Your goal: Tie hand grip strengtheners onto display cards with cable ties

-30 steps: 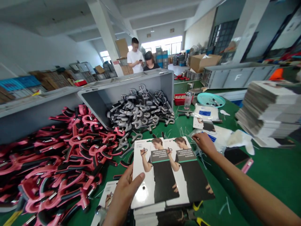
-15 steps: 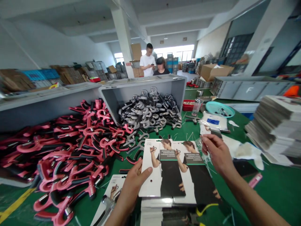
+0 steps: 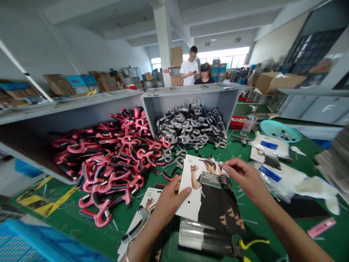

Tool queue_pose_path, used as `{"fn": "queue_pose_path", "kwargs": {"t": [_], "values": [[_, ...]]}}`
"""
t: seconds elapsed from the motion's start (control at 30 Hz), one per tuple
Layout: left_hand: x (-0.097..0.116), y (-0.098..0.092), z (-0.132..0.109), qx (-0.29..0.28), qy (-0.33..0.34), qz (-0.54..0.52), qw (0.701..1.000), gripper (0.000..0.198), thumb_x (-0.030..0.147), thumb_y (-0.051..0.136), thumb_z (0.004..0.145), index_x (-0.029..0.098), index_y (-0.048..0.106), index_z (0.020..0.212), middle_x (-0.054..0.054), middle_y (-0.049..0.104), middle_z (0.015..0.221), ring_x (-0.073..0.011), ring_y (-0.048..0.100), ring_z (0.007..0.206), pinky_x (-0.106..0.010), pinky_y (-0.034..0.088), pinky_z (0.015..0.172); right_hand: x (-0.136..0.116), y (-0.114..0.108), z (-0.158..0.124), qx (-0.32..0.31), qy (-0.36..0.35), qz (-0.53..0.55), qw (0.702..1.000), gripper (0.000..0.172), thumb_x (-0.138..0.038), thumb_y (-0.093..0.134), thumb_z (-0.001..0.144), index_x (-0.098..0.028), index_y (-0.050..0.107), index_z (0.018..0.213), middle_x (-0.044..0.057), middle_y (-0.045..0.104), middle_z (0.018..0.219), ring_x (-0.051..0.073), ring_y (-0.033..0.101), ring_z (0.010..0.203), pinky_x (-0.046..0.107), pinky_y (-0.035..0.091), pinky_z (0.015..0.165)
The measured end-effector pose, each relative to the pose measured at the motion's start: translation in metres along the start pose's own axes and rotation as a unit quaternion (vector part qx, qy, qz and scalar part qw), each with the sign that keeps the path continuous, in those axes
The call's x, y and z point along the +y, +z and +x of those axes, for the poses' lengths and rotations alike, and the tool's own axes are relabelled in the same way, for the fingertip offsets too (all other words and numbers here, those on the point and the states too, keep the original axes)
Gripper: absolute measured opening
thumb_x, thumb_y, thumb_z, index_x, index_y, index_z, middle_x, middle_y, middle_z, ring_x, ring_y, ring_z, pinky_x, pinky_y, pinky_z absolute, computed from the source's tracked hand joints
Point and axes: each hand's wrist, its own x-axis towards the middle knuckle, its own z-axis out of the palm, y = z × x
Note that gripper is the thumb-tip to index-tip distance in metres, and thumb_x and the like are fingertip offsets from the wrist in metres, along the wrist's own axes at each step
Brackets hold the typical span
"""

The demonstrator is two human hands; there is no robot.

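Note:
My left hand (image 3: 173, 198) grips several overlapping printed cards (image 3: 188, 189) by their left edge, thumb on top. The front card is white and black, with a picture of a person using a grip strengthener. My right hand (image 3: 245, 178) is closed at the cards' upper right corner, fingertips pinching there. Below the held cards lies a stack of packaged cards (image 3: 196, 236), beside yellow-handled pliers (image 3: 252, 244). By my left forearm another card (image 3: 141, 200) lies on the table with a grey-and-black grip strengthener (image 3: 137, 225) on it.
Pink-and-black grip strengtheners (image 3: 109, 156) spill from a tipped grey crate (image 3: 27, 134). Grey ones (image 3: 188, 127) fill a second crate (image 3: 233, 105). To the right are plastic bags (image 3: 269, 145), a turquoise plate (image 3: 296, 136), a pink cutter (image 3: 321, 227) and a paper stack (image 3: 334, 156). Two people are beyond.
The view has turned left. The cards, earlier fanned side by side, now overlap more closely. My right hand has come from clear plastic beside the cards onto their upper right corner.

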Motion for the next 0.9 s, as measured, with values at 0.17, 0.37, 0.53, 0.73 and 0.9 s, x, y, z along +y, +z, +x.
{"fn": "queue_pose_path", "kwargs": {"t": [0.17, 0.37, 0.53, 0.73, 0.9], "values": [[0.034, -0.006, -0.011, 0.106, 0.282, 0.243, 0.922, 0.036, 0.027, 0.059, 0.094, 0.025, 0.063, 0.129, -0.01, 0.066, 0.121, -0.024, 0.059, 0.113, -0.04, 0.045, 0.098, -0.024, -0.006, -0.02, -0.108, -0.088, -0.136, 0.981, 0.012, -0.031, 0.058, 0.094, -0.024, 0.066, 0.089, 0.002, 0.064, 0.09, 0.019, 0.06, 0.085, 0.031, 0.044, 0.076], [0.039, -0.003, -0.015, 0.047, 0.314, 0.203, 0.926, 0.013, 0.021, 0.063, 0.092, 0.021, 0.074, 0.097, -0.004, 0.071, 0.088, -0.0162, 0.063, 0.085, -0.028, 0.048, 0.078, -0.048, 0.012, -0.008, -0.155, -0.091, -0.037, 0.983, 0.005, -0.028, 0.062, 0.093, -0.026, 0.066, 0.094, 0.001, 0.065, 0.092, 0.017, 0.061, 0.084, 0.03, 0.047, 0.077], [0.04, -0.002, -0.018, 0.101, 0.258, 0.104, 0.955, 0.009, 0.023, 0.065, 0.091, 0.023, 0.073, 0.093, -0.001, 0.07, 0.086, -0.0151, 0.062, 0.081, -0.026, 0.046, 0.074, -0.045, 0.036, -0.005, -0.197, 0.033, 0.275, 0.941, 0.018, -0.029, 0.064, 0.093, -0.028, 0.062, 0.111, -0.001, 0.065, 0.09, 0.013, 0.063, 0.071, 0.028, 0.052, 0.069], [0.027, -0.002, -0.024, 0.107, 0.208, 0.183, 0.955, 0.017, 0.032, 0.063, 0.091, 0.021, 0.068, 0.103, -0.003, 0.066, 0.091, -0.0161, 0.06, 0.08, -0.028, 0.045, 0.074, -0.039, 0.043, -0.011, -0.13, 0.002, 0.187, 0.974, 0.009, -0.029, 0.065, 0.092, -0.023, 0.069, 0.088, 0.0, 0.065, 0.084, 0.012, 0.064, 0.071, 0.024, 0.053, 0.07], [-0.011, -0.025, -0.035, 0.059, -0.027, 0.156, 0.986, 0.027, 0.044, 0.069, 0.082, 0.019, 0.06, 0.085, 0.003, 0.06, 0.067, -0.013, 0.054, 0.058, -0.024, 0.039, 0.058, -0.02, 0.03, -0.003, -0.071, 0.016, 0.147, 0.986, 0.009, -0.032, 0.064, 0.093, -0.023, 0.066, 0.093, -0.001, 0.066, 0.081, 0.012, 0.063, 0.072, 0.024, 0.053, 0.071]]}}
